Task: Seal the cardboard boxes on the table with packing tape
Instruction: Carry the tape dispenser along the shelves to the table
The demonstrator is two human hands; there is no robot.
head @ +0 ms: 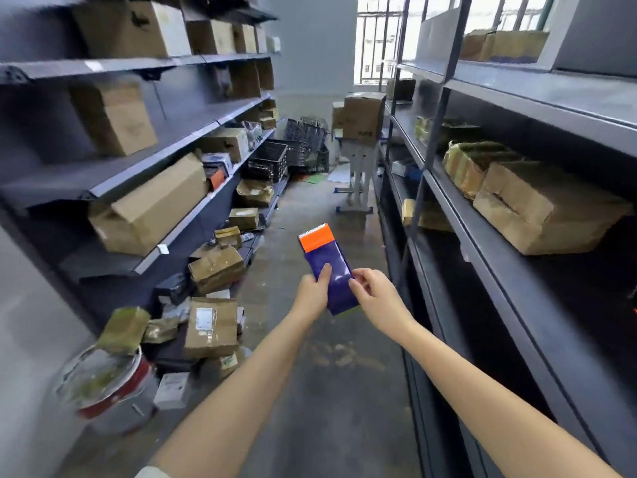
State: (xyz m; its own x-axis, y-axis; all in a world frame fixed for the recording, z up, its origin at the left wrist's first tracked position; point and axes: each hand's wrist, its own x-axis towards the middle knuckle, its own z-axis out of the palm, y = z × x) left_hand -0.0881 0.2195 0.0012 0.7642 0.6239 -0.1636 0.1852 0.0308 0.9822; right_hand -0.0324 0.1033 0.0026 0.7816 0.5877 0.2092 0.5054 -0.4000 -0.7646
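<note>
We see dark metal shelves (pixel 144 174) along the left and more shelves (pixel 517 139) along the right, with a bare concrete floor (pixel 331 374) between them. A paint bucket (pixel 103 384) with a red band stands at lower left, and a small white carton (pixel 172 389) lies just beside it. Black plastic crates (pixel 272 160) are stacked at the far end of the left shelves. Near them, well down the aisle, stands a grey desk (pixel 358 167). A barred window (pixel 375 39) glows bright on the back wall. A green sheet (pixel 312 179) lies on the floor by the crates.
</note>
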